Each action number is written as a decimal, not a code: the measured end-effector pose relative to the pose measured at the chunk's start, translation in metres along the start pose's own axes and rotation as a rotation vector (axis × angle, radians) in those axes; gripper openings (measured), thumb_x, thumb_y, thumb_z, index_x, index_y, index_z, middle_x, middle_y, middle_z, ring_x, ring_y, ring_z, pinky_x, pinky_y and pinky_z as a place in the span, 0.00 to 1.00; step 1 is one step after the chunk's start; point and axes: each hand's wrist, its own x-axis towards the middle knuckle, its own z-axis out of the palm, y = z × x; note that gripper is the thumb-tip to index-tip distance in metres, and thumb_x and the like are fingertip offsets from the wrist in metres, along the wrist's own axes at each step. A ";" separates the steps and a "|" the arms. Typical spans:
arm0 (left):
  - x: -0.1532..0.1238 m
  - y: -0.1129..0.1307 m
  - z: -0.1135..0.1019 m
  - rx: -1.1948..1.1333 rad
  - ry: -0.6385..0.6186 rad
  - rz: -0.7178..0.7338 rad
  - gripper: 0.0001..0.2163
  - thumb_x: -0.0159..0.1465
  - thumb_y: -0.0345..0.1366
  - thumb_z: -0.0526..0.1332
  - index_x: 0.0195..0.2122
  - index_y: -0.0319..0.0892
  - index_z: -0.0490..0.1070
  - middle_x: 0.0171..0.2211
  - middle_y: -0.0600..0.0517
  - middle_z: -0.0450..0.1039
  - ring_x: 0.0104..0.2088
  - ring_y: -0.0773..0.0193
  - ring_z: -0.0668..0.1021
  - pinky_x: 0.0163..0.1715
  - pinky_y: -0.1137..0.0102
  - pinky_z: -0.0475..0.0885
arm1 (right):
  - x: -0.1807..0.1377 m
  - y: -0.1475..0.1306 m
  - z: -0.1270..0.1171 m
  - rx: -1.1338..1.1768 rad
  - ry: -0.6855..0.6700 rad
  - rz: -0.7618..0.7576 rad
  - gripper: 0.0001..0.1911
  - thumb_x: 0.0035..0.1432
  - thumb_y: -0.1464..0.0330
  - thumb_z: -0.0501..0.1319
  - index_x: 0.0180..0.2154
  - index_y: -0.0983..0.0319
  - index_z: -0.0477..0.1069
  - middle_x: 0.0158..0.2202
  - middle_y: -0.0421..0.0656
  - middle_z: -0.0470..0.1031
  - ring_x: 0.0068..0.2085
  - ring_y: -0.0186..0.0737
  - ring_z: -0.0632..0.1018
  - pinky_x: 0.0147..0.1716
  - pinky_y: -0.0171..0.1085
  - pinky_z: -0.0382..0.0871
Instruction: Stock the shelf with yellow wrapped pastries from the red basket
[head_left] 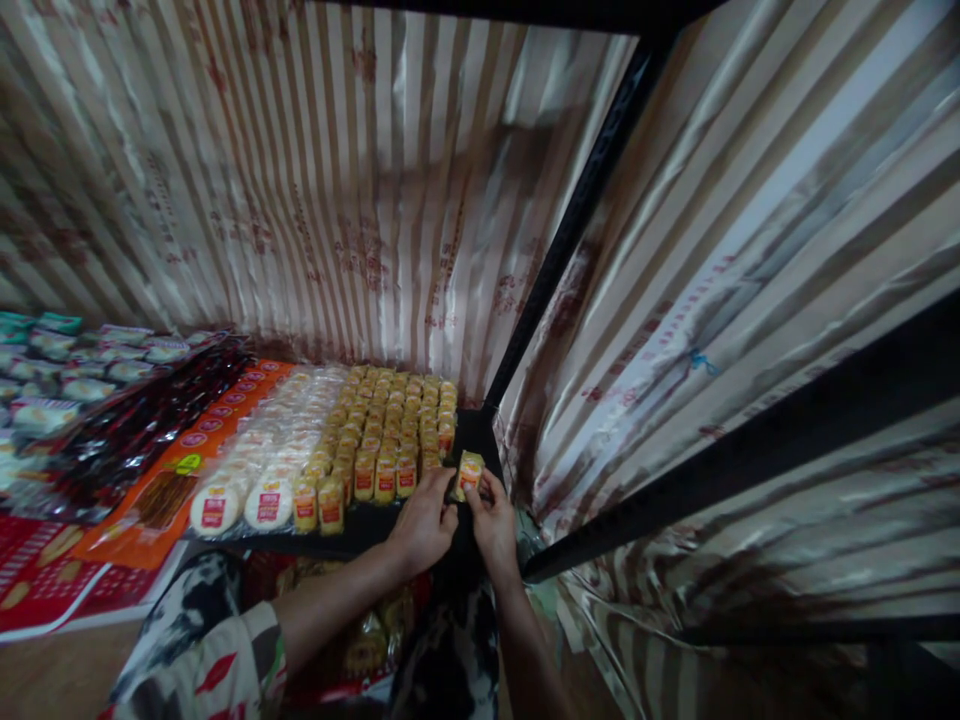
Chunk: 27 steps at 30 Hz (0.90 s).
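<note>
Both my hands meet at the near right corner of a dark shelf (pixel 472 430). My right hand (pixel 495 520) is closed on a small yellow snack packet (pixel 469 472) with a red label, holding it upright. My left hand (pixel 426 520) has its fingers curled against the same packet and the end of the nearest row. Left of the hands, several rows of identical yellow packets (pixel 390 425) stand packed together on the shelf.
Round white packets (pixel 270 460) with red labels lie left of the yellow rows, then orange packs (pixel 191 450), dark red packs (pixel 150 420) and white-green packs (pixel 67 370). Striped plastic sheeting (pixel 337 200) backs the shelf. A black frame post (pixel 570 230) rises at the corner.
</note>
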 end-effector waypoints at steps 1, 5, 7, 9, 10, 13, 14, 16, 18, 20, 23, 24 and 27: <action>-0.002 -0.002 0.003 0.074 -0.004 0.020 0.22 0.56 0.28 0.52 0.53 0.38 0.61 0.56 0.41 0.59 0.55 0.54 0.64 0.55 0.56 0.61 | 0.007 0.001 0.003 0.011 0.007 -0.008 0.24 0.52 0.59 0.56 0.48 0.65 0.65 0.42 0.49 0.75 0.40 0.42 0.76 0.40 0.41 0.70; -0.008 -0.013 0.011 0.286 -0.041 0.111 0.21 0.52 0.25 0.53 0.49 0.35 0.66 0.60 0.40 0.53 0.62 0.50 0.50 0.59 0.53 0.54 | 0.030 0.009 0.016 -0.079 0.025 -0.008 0.24 0.52 0.59 0.55 0.48 0.65 0.66 0.42 0.50 0.75 0.42 0.43 0.76 0.44 0.43 0.68; -0.010 -0.021 0.014 0.330 -0.056 0.136 0.21 0.51 0.24 0.53 0.48 0.33 0.67 0.61 0.39 0.52 0.63 0.50 0.48 0.60 0.52 0.53 | 0.037 0.014 0.023 -0.147 0.040 -0.014 0.24 0.52 0.58 0.55 0.47 0.65 0.66 0.43 0.50 0.75 0.42 0.43 0.76 0.45 0.44 0.67; -0.013 -0.030 0.018 0.361 -0.065 0.153 0.22 0.51 0.24 0.53 0.48 0.32 0.67 0.61 0.39 0.51 0.63 0.50 0.47 0.59 0.52 0.54 | 0.043 0.017 0.031 -0.177 0.042 -0.035 0.23 0.52 0.58 0.54 0.47 0.64 0.67 0.42 0.49 0.75 0.43 0.43 0.76 0.45 0.43 0.67; -0.015 -0.034 0.020 0.374 -0.061 0.161 0.21 0.51 0.24 0.53 0.48 0.33 0.67 0.62 0.40 0.51 0.63 0.50 0.47 0.59 0.53 0.54 | 0.044 0.019 0.035 -0.180 0.037 -0.047 0.23 0.53 0.58 0.54 0.47 0.63 0.67 0.42 0.48 0.75 0.43 0.42 0.75 0.45 0.43 0.67; -0.019 -0.042 0.024 0.404 -0.037 0.185 0.20 0.54 0.25 0.51 0.48 0.35 0.67 0.61 0.42 0.52 0.63 0.53 0.47 0.59 0.54 0.56 | 0.046 0.021 0.044 -0.192 0.021 -0.072 0.24 0.53 0.57 0.54 0.48 0.63 0.67 0.42 0.49 0.74 0.42 0.42 0.75 0.44 0.42 0.68; -0.020 -0.044 0.025 0.408 -0.030 0.189 0.19 0.55 0.25 0.51 0.48 0.34 0.67 0.61 0.42 0.52 0.63 0.53 0.48 0.59 0.54 0.56 | 0.046 0.021 0.046 -0.200 0.021 -0.081 0.24 0.52 0.57 0.54 0.48 0.64 0.67 0.42 0.49 0.74 0.41 0.43 0.75 0.43 0.42 0.68; -0.022 -0.045 0.026 0.410 -0.028 0.186 0.19 0.56 0.24 0.49 0.48 0.33 0.66 0.61 0.40 0.52 0.63 0.53 0.48 0.59 0.54 0.57 | 0.044 0.022 0.049 -0.206 0.017 -0.098 0.25 0.52 0.56 0.55 0.48 0.64 0.67 0.42 0.51 0.73 0.41 0.44 0.75 0.43 0.43 0.68; -0.024 -0.045 0.025 0.408 -0.041 0.172 0.19 0.55 0.23 0.49 0.49 0.32 0.66 0.61 0.38 0.52 0.63 0.53 0.48 0.58 0.54 0.57 | 0.042 0.023 0.049 -0.194 0.012 -0.107 0.26 0.52 0.56 0.54 0.49 0.65 0.66 0.43 0.52 0.72 0.42 0.44 0.75 0.43 0.43 0.68; -0.026 -0.044 0.024 0.410 -0.069 0.155 0.20 0.55 0.23 0.50 0.49 0.31 0.65 0.61 0.37 0.52 0.63 0.52 0.49 0.58 0.54 0.57 | 0.041 0.024 0.048 -0.194 0.020 -0.103 0.26 0.53 0.57 0.53 0.50 0.66 0.65 0.45 0.53 0.71 0.43 0.44 0.74 0.44 0.43 0.68; -0.028 -0.043 0.024 0.417 -0.110 0.153 0.19 0.56 0.24 0.50 0.49 0.31 0.66 0.60 0.36 0.53 0.63 0.51 0.50 0.58 0.54 0.57 | 0.040 0.024 0.047 -0.250 0.059 -0.098 0.24 0.53 0.58 0.53 0.47 0.66 0.66 0.44 0.53 0.71 0.43 0.45 0.74 0.44 0.44 0.67; -0.029 -0.043 0.024 0.419 -0.112 0.157 0.18 0.57 0.24 0.50 0.48 0.31 0.66 0.60 0.36 0.53 0.63 0.51 0.50 0.59 0.55 0.56 | 0.041 0.024 0.047 -0.261 0.066 -0.102 0.22 0.53 0.58 0.53 0.46 0.65 0.66 0.42 0.52 0.72 0.42 0.45 0.74 0.43 0.43 0.67; -0.030 -0.044 0.026 0.427 -0.104 0.170 0.16 0.59 0.25 0.49 0.48 0.32 0.67 0.59 0.37 0.55 0.63 0.52 0.50 0.59 0.55 0.56 | 0.041 0.024 0.050 -0.240 0.055 -0.119 0.18 0.54 0.59 0.52 0.43 0.63 0.67 0.38 0.48 0.73 0.38 0.43 0.75 0.40 0.41 0.68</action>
